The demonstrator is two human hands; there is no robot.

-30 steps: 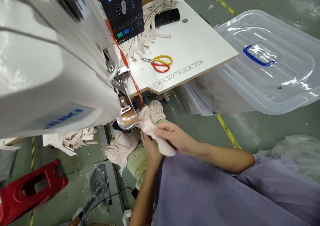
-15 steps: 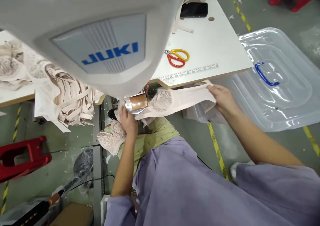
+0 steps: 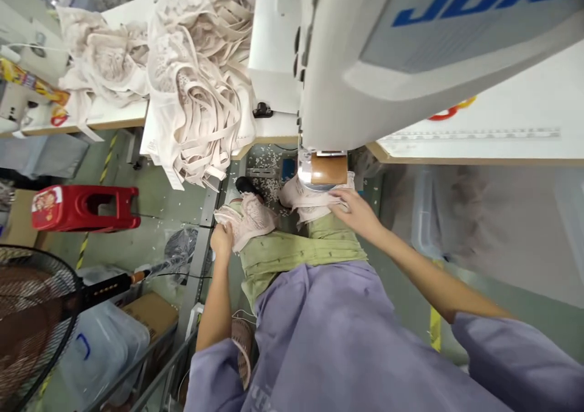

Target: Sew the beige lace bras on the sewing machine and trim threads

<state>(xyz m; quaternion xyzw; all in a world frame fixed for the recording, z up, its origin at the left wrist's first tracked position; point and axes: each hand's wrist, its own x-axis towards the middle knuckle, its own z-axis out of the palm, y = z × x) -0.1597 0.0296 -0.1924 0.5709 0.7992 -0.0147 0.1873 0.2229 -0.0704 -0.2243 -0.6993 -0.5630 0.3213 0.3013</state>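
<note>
While the R hand point(image 3: 358, 211) touches the edge of a thin beige bra point(image 3: 306, 196) just below the sewing machine point(image 3: 337, 89), the L hand point(image 3: 222, 241), lower L of the machine, has fingers curled tight on the rim of a rounded lace cup piece point(image 3: 253, 218). Can't tell if R fingers pinch or only rest. Both fabrics = soft, openwork lace w/ smooth bits, lying by the machine's underside over crinkly green trousers point(image 3: 296, 247). Machine: glossy white plastic, shiny curved copper-colored plate point(image 3: 329, 168) at its low end; blue lettering reads "JUK", next char. cut off. Upper L of machine: heap of lace & flat straps point(image 3: 201, 108). R of machine: ruler strip point(image 3: 474, 134), nos. too small to read. Far L of machine: red plastic stool point(image 3: 86, 209) w/ printed sticker, text illegible.
</note>
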